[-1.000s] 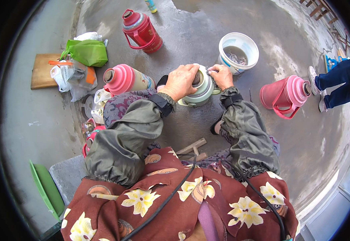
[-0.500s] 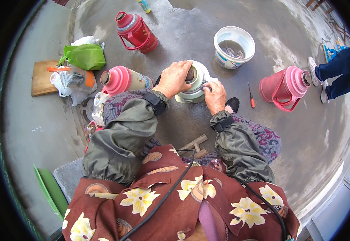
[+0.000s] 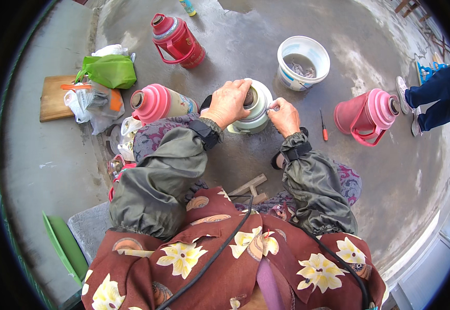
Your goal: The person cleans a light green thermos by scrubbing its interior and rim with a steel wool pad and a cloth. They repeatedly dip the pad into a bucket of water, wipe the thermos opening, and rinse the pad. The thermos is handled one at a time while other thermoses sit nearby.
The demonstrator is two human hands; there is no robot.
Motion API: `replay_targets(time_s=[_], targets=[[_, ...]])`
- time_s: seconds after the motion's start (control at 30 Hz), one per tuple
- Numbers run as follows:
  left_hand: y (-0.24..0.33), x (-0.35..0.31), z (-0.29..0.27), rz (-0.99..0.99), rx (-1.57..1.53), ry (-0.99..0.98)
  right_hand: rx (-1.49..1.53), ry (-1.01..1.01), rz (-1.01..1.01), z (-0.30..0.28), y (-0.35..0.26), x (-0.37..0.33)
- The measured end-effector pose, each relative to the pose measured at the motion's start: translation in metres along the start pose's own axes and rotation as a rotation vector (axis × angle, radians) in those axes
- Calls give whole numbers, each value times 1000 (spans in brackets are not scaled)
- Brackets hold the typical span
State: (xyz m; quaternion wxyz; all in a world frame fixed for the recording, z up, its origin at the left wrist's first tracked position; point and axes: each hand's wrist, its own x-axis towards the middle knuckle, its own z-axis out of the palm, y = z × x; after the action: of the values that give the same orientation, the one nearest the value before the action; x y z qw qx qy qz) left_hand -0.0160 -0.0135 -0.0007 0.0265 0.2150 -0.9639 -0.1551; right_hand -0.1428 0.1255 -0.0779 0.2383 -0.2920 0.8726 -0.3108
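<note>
A pale green thermos flask [image 3: 258,118] stands on the floor between my knees, seen from above with its dark round stopper [image 3: 250,97] at the mouth. My left hand [image 3: 228,105] grips its top, fingers curled over the rim beside the stopper. My right hand [image 3: 285,117] is at the flask's right side, thumb and fingers pinched together at the edge of its shoulder. A small greyish bit shows at those fingertips; what it is I cannot make out.
Pink thermos flasks stand left [image 3: 155,105] and right [image 3: 367,116], and a red one [image 3: 179,44] farther back. A white bucket [image 3: 281,62] holds murky water and cloth. A screwdriver [image 3: 325,133] lies on the wet floor. Bags [image 3: 108,72] and a wooden board [image 3: 54,98] lie left; a person's legs [image 3: 436,98] show right.
My right hand has shifted slightly right and turned at the flask's side. My left hand keeps its hold on the top. My right foot has drawn back toward me.
</note>
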Motion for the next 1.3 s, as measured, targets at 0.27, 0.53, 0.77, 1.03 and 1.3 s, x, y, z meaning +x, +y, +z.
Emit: replay_targets(time_s=[0.27, 0.53, 0.77, 1.03, 1.3], targets=[[-3, 0, 1, 29, -8, 6, -31, 51, -56, -5, -34, 61], [13, -7, 2, -136, -3, 87, 289, 126, -68, 9, 13, -27], [19, 9, -2, -310, 53, -48, 590, 146, 33, 1, 8, -19], [8, 4, -13, -48, 104, -106, 655, 191, -42, 5, 11, -21], [2, 4, -12, 80, 87, -148, 288, 361, -420, 22, -18, -39]])
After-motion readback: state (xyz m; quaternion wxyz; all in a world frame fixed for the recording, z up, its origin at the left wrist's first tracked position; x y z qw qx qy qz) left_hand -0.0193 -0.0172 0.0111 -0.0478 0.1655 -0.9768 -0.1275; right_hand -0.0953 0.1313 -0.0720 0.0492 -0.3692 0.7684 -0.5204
